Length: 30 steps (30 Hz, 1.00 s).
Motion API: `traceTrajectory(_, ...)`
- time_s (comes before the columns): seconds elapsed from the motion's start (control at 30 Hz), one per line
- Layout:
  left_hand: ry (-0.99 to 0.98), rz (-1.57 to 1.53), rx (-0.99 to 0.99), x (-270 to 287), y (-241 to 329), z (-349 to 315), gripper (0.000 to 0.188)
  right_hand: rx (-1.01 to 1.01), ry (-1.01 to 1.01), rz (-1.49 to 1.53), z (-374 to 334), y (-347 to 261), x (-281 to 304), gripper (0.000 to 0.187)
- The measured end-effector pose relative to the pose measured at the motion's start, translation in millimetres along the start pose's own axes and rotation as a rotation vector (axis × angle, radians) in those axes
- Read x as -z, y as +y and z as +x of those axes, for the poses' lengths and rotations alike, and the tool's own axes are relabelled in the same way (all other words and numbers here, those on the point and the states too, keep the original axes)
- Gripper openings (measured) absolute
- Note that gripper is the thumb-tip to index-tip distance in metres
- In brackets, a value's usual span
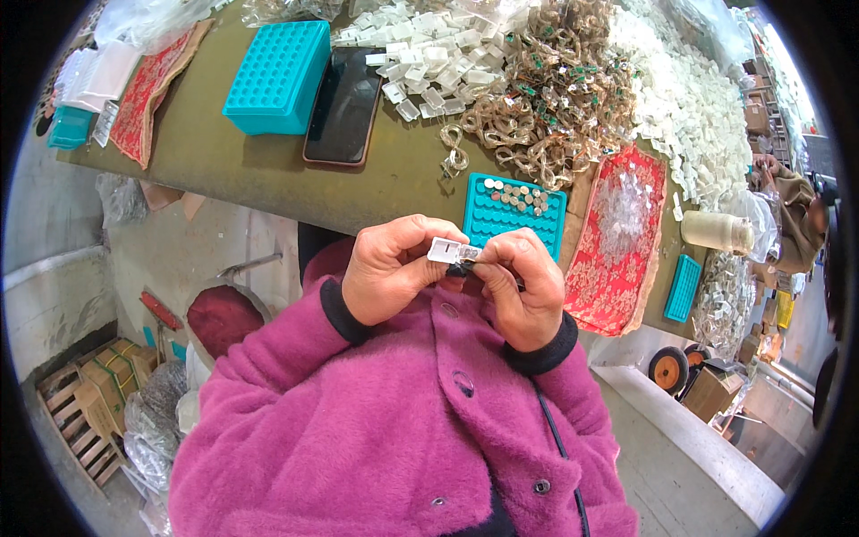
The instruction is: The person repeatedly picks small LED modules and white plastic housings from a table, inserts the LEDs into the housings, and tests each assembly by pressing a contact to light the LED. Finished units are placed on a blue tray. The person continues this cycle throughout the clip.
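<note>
Both of my hands meet in front of my chest, close to the table's front edge. My left hand (394,268) is closed, pinching a small white plastic case (442,250) between thumb and fingers. Against the case's right end sits a small part with a metallic look (469,254), gripped by the fingertips of my right hand (523,286). Something dark shows just under the two pieces; I cannot make out what it is. Just beyond my hands lies a teal tray (548,234) with rows of round hollows, several silvery button cells (519,198) in its far rows.
Past the tray lie a heap of coiled thin wires (573,98) and piles of white plastic cases (434,63). A phone (344,107) rests beside a teal block (277,76) with holes. A red patterned cloth (617,277) and a jar (716,231) are to the right.
</note>
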<state>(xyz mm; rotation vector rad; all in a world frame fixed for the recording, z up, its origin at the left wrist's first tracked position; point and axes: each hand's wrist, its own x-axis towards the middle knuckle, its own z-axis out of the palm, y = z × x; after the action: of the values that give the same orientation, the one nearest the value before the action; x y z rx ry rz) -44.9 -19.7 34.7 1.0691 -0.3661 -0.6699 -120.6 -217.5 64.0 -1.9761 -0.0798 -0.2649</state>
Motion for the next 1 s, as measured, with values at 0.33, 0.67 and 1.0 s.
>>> traceTrajectory(0.33,0.022,-0.158,0.137,-6.1,1.4,4.5,0.030,0.203,0.005,-0.149,1.1,6.6,3.6,0.020)
traceTrajectory(0.67,0.078,-0.092,0.145,-11.0,-1.6,10.4,0.031,0.126,-0.005,-0.183,4.8,5.8,6.1,0.032)
traceTrajectory(1.0,0.096,-0.065,0.110,-12.2,-2.5,12.5,0.031,0.099,0.082,-0.214,3.1,8.1,6.8,0.028)
